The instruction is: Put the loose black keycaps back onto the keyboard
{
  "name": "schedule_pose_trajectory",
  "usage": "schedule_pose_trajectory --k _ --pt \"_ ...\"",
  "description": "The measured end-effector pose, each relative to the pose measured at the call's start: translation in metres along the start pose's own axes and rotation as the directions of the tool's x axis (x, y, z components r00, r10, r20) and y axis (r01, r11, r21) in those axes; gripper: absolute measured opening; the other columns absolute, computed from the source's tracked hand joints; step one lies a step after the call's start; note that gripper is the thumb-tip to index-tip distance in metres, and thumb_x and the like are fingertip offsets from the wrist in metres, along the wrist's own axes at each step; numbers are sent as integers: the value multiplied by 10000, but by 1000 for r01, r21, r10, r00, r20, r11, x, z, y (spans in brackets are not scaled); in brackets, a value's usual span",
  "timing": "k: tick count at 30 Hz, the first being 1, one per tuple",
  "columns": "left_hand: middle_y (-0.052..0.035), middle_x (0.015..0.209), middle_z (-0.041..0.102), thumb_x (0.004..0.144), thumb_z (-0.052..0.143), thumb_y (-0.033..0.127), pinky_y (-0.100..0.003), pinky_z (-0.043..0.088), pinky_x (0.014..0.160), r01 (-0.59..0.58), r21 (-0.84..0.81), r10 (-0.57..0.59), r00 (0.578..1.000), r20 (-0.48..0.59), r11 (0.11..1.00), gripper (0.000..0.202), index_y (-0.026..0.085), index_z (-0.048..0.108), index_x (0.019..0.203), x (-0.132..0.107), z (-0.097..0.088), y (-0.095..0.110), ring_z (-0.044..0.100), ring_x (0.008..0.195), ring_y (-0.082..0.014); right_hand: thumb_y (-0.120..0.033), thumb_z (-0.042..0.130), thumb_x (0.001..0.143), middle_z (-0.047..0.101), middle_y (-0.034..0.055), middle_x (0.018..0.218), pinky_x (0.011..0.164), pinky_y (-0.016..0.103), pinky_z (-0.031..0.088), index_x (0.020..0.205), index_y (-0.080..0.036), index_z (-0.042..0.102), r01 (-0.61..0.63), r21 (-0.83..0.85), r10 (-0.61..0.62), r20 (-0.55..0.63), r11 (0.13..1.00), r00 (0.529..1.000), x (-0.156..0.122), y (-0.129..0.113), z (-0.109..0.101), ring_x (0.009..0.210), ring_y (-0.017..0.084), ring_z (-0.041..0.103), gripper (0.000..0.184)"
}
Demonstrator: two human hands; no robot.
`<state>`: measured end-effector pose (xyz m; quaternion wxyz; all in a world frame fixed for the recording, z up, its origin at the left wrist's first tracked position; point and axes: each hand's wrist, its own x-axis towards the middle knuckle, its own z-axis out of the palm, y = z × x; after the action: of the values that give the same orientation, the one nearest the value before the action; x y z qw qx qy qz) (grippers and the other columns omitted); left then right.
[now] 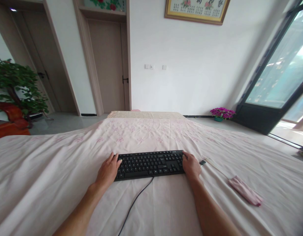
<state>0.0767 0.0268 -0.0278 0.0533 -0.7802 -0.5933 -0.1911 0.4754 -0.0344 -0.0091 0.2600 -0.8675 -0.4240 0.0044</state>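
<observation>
A black computer keyboard (146, 165) lies across the cloth in front of me, its cable (138, 196) running from its near edge toward me. My left hand (110, 167) grips its left end, fingers on the top and far corner. At the opposite end, my right hand (191, 164) is closed round the edge, covering some of the keys there. Just right of that hand is a small black piece (203, 162) with a pale tip; its kind is unclear. A folded pink cloth (245, 190) rests farther right, with a thin pale strip leading toward the black piece.
A pale flowered cloth (92, 157) with wrinkles covers the broad surface under the keyboard. Beyond it stand a white wall, doors (105, 65) and a pot of magenta flowers (222, 113). A leafy plant (15, 82) and red wooden furniture (12, 119) are at left.
</observation>
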Motion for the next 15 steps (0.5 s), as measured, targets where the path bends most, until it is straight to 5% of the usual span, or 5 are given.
schedule_pose_trajectory --k 7,15 --pt "-191 1489 314 900 316 574 -502 239 1096 -50 100 43 996 73 994 699 93 391 1401 -5 -3 7 263 1384 -335 -368 347 919 566 26 1293 840 330 431 1264 -323 578 -8 -23 8 12 1000 1000 -1 -2 -1 1058 236 576 418" --pt "-204 1510 246 859 247 678 -494 172 1122 -96 59 88 988 128 994 863 45 283 1446 -8 -8 9 201 1407 -327 -381 339 917 566 27 1292 840 337 429 1268 -326 575 -1 -27 0 -4 1000 1000 -3 -3 -1 1047 240 579 426"
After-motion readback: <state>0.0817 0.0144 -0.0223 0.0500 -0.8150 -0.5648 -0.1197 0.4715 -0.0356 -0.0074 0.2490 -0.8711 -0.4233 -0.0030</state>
